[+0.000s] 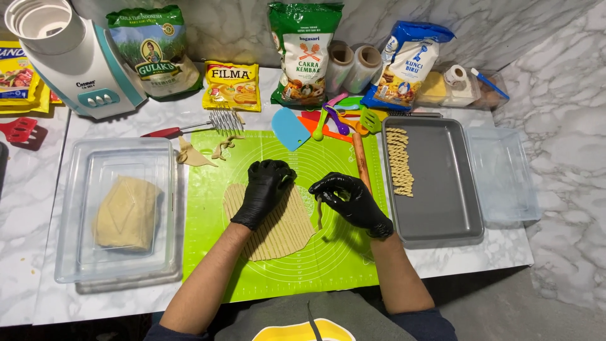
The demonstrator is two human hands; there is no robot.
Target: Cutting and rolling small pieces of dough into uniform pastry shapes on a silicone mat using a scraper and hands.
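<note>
A thin dough strip [320, 211] is pinched in the fingers of the gloved right hand [351, 203] above the green mat [328, 252]. The scored dough sheet [281, 230] is pressed flat by the left hand [265, 189], fingers spread. Twisted pieces [399, 161] are lined in the grey tray [442, 208].

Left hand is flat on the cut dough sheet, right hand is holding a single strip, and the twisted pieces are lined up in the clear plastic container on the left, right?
Not quite. The twisted pieces are lined up in the grey metal tray on the right, as the head view shows. The clear container on the left holds a dough block. The left hand, dough sheet, right hand and strip are as you say.
</note>
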